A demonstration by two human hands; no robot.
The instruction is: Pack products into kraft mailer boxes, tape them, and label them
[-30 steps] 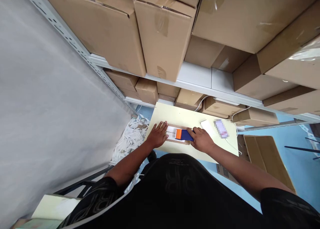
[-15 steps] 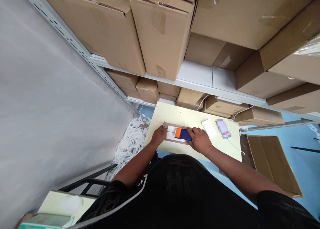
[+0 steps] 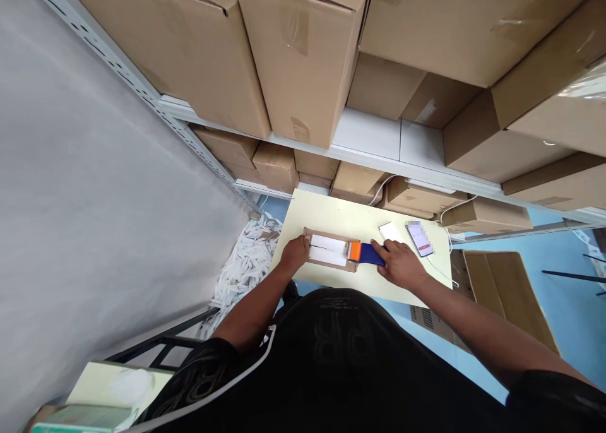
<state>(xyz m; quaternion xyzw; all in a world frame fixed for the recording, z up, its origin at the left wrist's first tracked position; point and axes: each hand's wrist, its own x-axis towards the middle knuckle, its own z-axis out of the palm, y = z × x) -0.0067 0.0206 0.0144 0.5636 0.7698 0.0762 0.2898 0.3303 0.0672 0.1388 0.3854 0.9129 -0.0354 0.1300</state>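
A shallow brown cardboard tray (image 3: 326,233) lies on the cream table, with a white sheet (image 3: 329,250) inside it. A dark line runs along part of the sheet. My left hand (image 3: 296,254) is closed on the left edge of the tray, its thumb near the sheet. My right hand (image 3: 400,264) grips a flat blue and orange tool (image 3: 372,254), which looks like a scraper. Its orange end rests at the right end of the sheet, over the tray's right edge. The fingers cover part of the blue handle.
On the cream table (image 3: 326,209) are a white rectangular item (image 3: 391,232) and a phone (image 3: 420,239) with a cable. White strips (image 3: 237,266) are heaped on the floor at left. Shelves with cardboard boxes (image 3: 303,73) rise behind the table. An open carton (image 3: 506,294) stands at right.
My right hand has moved the blue and orange scraper rightward, from the middle of the white sheet to its right end. My left hand keeps its hold on the tray's left edge.
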